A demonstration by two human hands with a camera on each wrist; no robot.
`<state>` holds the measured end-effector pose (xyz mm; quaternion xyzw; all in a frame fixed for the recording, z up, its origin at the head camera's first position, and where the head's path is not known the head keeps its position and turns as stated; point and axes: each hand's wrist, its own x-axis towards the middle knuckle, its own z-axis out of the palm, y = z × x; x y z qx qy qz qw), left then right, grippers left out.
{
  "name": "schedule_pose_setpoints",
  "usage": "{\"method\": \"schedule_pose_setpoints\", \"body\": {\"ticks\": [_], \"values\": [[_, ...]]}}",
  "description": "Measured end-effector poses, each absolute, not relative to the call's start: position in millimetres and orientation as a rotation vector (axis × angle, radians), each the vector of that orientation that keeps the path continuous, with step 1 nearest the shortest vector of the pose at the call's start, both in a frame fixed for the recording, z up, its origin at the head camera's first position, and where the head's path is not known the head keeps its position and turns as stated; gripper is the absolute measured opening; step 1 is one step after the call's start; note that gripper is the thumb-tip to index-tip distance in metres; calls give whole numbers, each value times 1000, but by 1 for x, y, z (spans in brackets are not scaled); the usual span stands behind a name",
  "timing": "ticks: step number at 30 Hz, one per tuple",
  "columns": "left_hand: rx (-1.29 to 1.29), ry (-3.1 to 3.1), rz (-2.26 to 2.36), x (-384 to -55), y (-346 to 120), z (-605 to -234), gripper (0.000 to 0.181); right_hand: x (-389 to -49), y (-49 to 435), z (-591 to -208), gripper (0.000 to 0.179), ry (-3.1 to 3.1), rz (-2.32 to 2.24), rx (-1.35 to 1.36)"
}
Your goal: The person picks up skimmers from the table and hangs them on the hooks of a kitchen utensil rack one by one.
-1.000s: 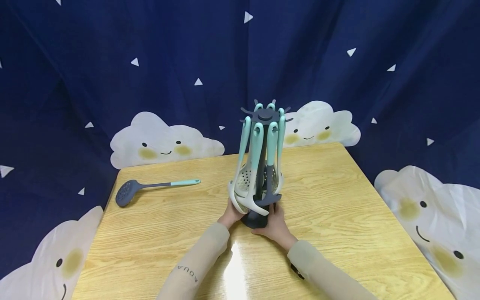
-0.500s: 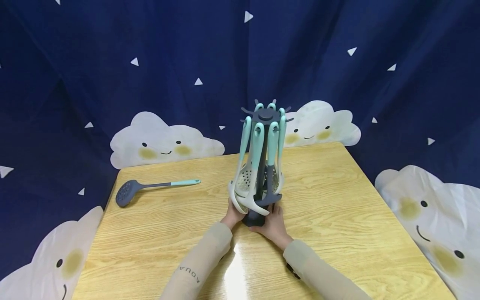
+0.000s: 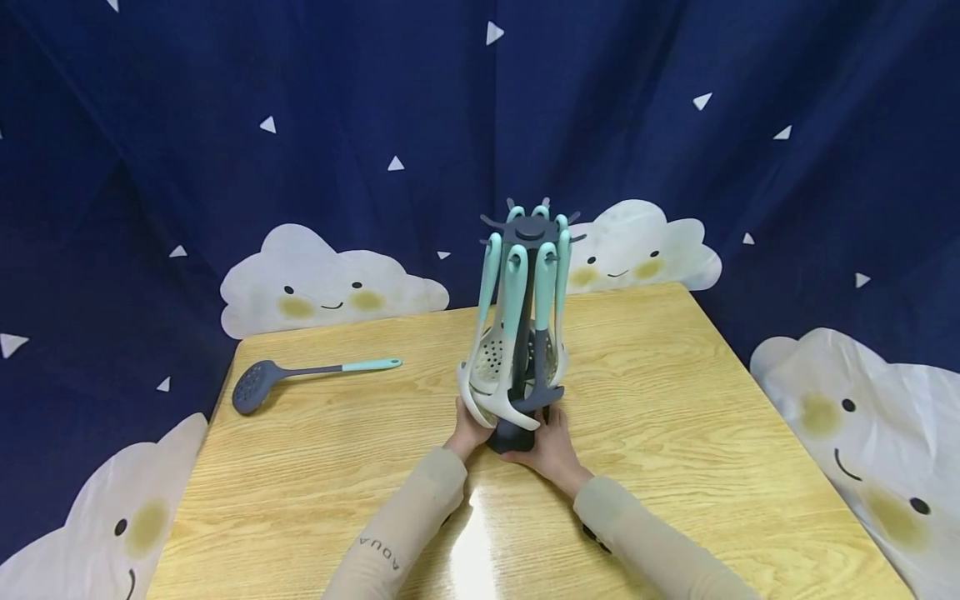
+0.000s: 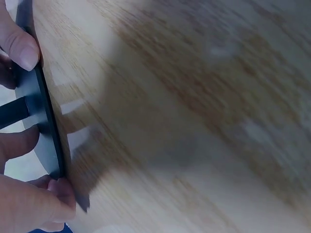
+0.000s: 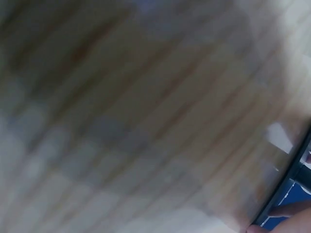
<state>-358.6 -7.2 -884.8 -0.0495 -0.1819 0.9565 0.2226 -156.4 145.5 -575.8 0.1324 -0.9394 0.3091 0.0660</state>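
Observation:
A dark utensil stand [image 3: 512, 437] stands upright near the middle of the table, hung all round with teal-handled kitchen utensils. From its left side my left hand [image 3: 467, 432] grips the base, partly hidden under a white utensil head. My right hand [image 3: 552, 452] holds the base's right side, thumb toward the front. In the left wrist view, fingers of both hands pinch the rim of the black base [image 4: 41, 111], close over the wood. Only the base's edge [image 5: 283, 187] and a few fingertips show at the lower right of the right wrist view.
A dark slotted skimmer [image 3: 255, 387] with a teal handle lies at the table's left back, its handle pointing right. The wooden table [image 3: 675, 400] ends at a navy curtain [image 3: 337, 125] with white clouds and triangles.
The stand's base has shifted very slightly away from me, and my left hand a little to the right with it. Both hands keep their hold; the skimmer stays put.

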Motion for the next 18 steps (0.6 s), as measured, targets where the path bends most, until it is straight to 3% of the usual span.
{"method": "schedule_pose_setpoints", "body": {"ticks": [5,12,18], "values": [[-42,85,2647,-347,-6,-855,69,-158,149,-575,110,-2855,945,420],[3,208,2719,-294,-3,-749,52,-161,156,-576,100,-2811,966,507],[104,421,2761,-267,-5,-710,50,-165,163,-579,102,-2843,968,554]]}}
